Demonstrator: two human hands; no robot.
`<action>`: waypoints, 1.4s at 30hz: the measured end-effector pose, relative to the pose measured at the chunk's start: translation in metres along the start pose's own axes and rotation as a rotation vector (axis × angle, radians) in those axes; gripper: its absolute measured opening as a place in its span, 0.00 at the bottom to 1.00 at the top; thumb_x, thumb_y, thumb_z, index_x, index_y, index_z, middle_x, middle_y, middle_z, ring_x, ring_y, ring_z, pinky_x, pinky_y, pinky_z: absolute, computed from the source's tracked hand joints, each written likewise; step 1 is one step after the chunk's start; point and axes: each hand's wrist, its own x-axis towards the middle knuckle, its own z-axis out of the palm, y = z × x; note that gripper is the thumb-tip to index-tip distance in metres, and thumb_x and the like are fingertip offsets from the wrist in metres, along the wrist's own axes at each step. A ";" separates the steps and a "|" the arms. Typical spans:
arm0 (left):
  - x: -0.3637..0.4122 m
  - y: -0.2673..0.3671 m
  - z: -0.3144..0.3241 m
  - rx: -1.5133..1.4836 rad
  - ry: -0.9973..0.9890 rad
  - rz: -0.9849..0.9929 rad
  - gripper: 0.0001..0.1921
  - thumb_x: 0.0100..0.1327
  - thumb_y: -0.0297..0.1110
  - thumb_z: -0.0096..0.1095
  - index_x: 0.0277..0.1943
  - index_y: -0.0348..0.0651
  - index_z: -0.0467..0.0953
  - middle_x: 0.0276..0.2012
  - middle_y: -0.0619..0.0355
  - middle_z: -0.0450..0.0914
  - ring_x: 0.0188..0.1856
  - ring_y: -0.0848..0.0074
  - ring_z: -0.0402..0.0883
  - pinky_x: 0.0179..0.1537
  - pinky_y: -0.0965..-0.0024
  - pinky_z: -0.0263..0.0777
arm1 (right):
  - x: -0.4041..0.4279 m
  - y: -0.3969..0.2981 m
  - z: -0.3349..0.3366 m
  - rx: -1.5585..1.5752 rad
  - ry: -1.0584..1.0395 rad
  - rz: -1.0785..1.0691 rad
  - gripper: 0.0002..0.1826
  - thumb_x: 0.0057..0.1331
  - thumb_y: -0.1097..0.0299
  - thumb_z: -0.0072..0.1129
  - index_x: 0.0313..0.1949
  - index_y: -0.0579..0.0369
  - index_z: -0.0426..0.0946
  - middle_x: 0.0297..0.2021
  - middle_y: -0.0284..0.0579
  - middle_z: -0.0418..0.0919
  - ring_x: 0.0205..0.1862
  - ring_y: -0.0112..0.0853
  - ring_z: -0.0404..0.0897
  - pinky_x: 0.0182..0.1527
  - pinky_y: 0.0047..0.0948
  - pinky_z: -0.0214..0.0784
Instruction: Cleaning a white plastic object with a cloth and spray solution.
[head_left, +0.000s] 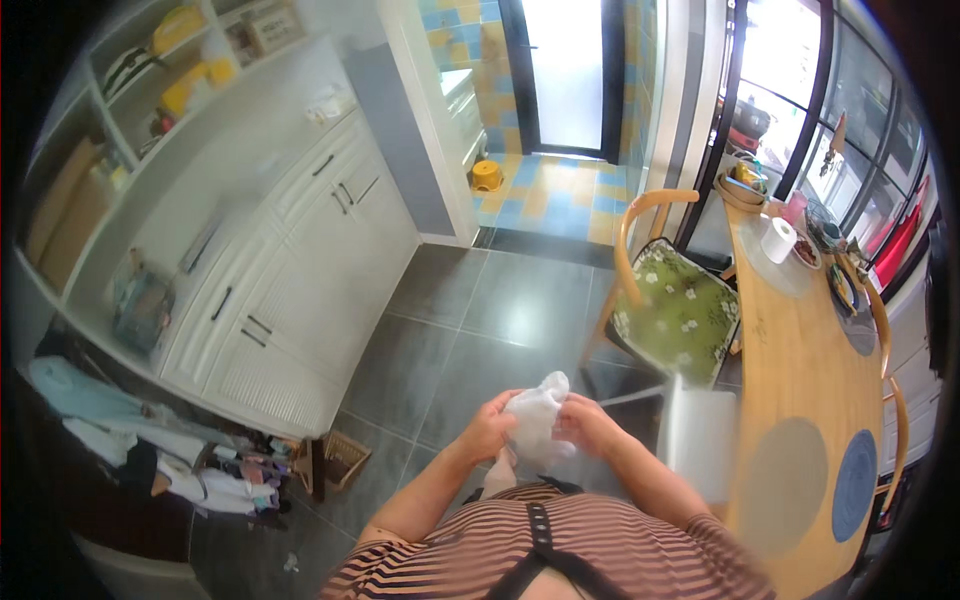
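Note:
A crumpled white piece of cloth (535, 424) hangs in front of my waist, held up between both hands. It looks like a small garment such as a sock, but its folds hide the exact kind. My left hand (489, 426) pinches its left edge, thumb on top. On the opposite edge, my right hand (589, 424) has curled fingers closed on the fabric. A rounded end of the cloth sticks up above the hands, and the lower part droops between them.
White cabinets (300, 277) line the left. Clothes (202, 480) hang by a wicker basket (346, 459). At right stand a wooden table (787, 375), a chair with a green floral cushion (679, 311) and a white seat (697, 442). A small white scrap (291, 562) lies on the floor.

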 end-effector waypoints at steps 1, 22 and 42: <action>0.022 0.009 -0.019 0.001 -0.003 -0.001 0.22 0.52 0.23 0.48 0.53 0.34 0.65 0.44 0.53 0.73 0.45 0.76 0.72 0.46 0.74 0.67 | 0.020 -0.009 0.004 0.022 -0.019 0.000 0.15 0.57 0.72 0.49 0.45 0.59 0.68 0.37 0.38 0.73 0.35 0.28 0.74 0.39 0.26 0.68; 0.423 0.252 -0.218 0.433 0.011 -0.053 0.22 0.56 0.32 0.58 0.54 0.38 0.68 0.50 0.56 0.71 0.51 0.75 0.69 0.53 0.73 0.61 | 0.450 -0.279 0.023 0.018 0.096 -0.218 0.17 0.49 0.79 0.46 0.41 0.63 0.71 0.34 0.42 0.75 0.35 0.29 0.74 0.37 0.25 0.68; 0.844 0.435 -0.307 0.546 0.072 -0.168 0.21 0.50 0.34 0.64 0.47 0.37 0.71 0.37 0.57 0.75 0.38 0.79 0.73 0.40 0.75 0.67 | 0.797 -0.584 -0.062 0.062 0.047 -0.197 0.11 0.51 0.79 0.46 0.36 0.60 0.69 0.32 0.44 0.74 0.34 0.31 0.73 0.40 0.29 0.68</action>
